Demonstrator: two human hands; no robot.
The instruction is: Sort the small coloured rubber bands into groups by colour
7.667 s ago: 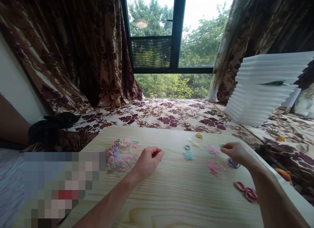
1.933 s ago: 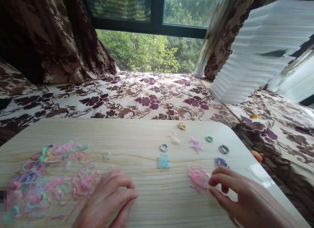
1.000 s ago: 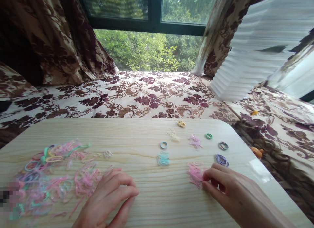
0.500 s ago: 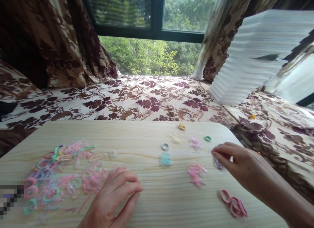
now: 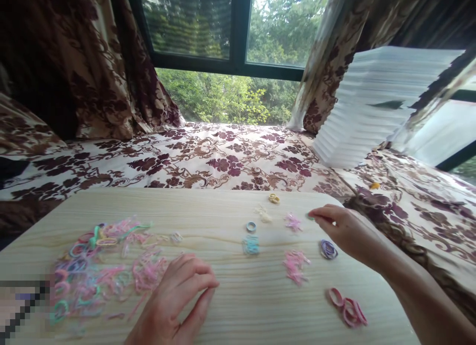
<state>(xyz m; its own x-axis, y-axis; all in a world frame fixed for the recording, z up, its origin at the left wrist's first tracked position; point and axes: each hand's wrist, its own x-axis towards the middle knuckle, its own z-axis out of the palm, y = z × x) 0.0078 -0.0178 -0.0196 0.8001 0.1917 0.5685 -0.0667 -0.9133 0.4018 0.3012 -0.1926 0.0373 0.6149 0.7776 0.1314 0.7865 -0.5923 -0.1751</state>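
My right hand [image 5: 344, 231] is at the far right of the board, its fingertips pinched on a green hair tie [image 5: 310, 216] that they mostly cover. Just below it lies a bundle of purple hair ties [image 5: 328, 249], with pink hair ties [image 5: 347, 308] nearer me. My left hand [image 5: 178, 298] rests with loosely bent fingers, thumb apart, and nothing shows in it. Beside it spreads a mixed heap of coloured hair ties and small elastic bands [image 5: 87, 270]. Small pink bands [image 5: 295, 266], lilac bands [image 5: 293, 221] and light-blue bands [image 5: 251, 245] lie in separate piles.
The pale wooden tabletop [image 5: 223, 295] also bears a blue hair tie [image 5: 251, 227], yellow hair ties [image 5: 274, 199] and cream bands [image 5: 263, 214]. Beyond its back edge is a floral cloth [image 5: 223, 156] below a window. A white pleated lampshade-like object [image 5: 372, 107] stands at right.
My right hand has moved from the purple hair ties up and away to the green one, uncovering the purple bundle. My left hand has kept its pose. The view has shifted slightly.
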